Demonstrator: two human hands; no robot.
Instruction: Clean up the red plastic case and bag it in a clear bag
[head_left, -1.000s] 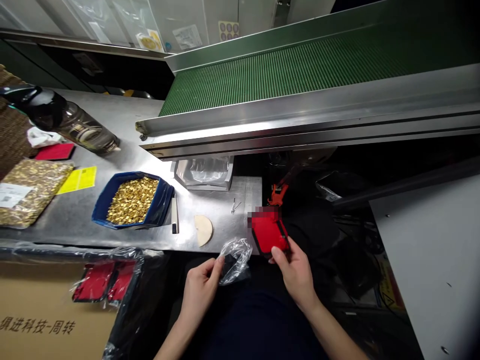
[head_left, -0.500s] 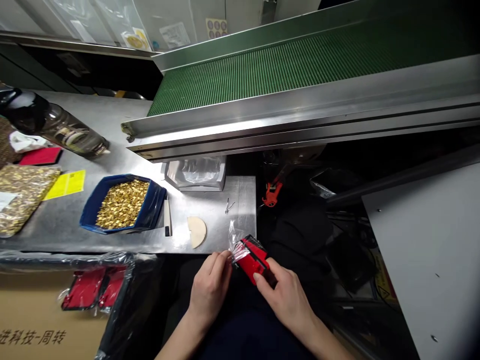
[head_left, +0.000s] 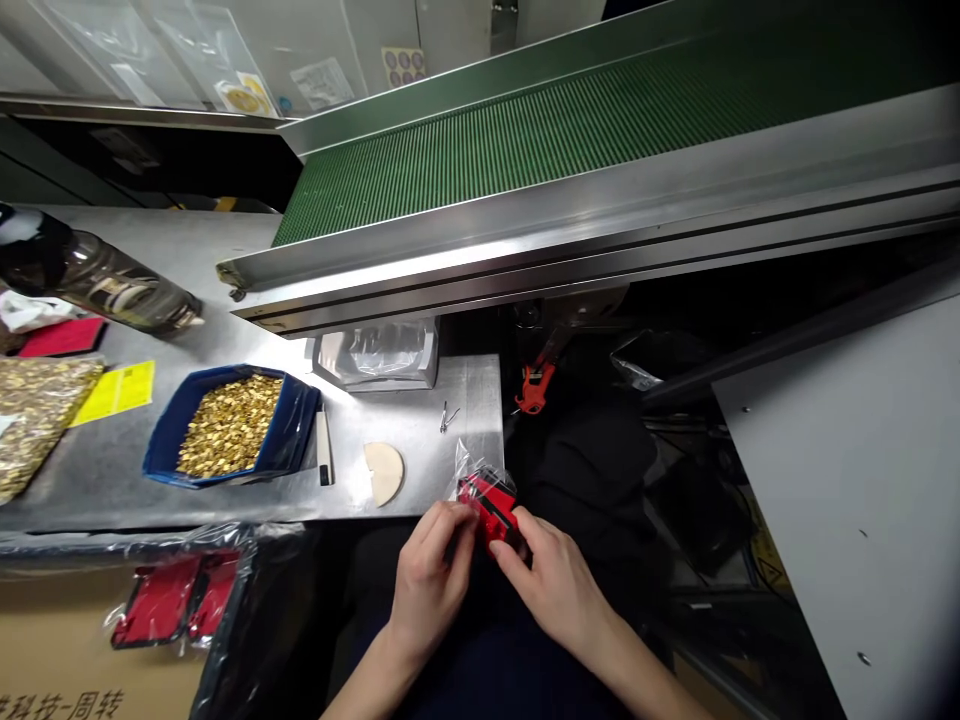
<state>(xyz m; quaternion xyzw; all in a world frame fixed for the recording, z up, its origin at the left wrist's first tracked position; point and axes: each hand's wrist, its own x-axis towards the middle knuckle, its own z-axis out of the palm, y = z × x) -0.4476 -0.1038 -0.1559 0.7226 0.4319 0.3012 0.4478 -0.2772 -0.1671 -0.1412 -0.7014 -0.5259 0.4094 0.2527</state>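
Observation:
A red and black item (head_left: 491, 505) with clear plastic film around its upper left end is held over the front edge of the metal table. My right hand (head_left: 551, 570) grips its lower right side between thumb and fingers. At its left side, my left hand (head_left: 435, 560) pinches the clear film, thumb and fingertips together. On the table just beyond lie a pale, roughly half-round piece (head_left: 385, 473) and a small metal tool (head_left: 448, 417).
A blue bin (head_left: 161, 440) of small gold pieces stands left, beside a white-handled tool (head_left: 323, 445). Behind runs a green conveyor (head_left: 465, 150) with a metal rail. A lined box (head_left: 112, 560) holds red wrapped items at lower left. A bottle (head_left: 120, 285) lies at upper left.
The view has shifted slightly. My left hand has moved closer along the film to the red item's side, and the item is turned a little. Both hands keep their hold.

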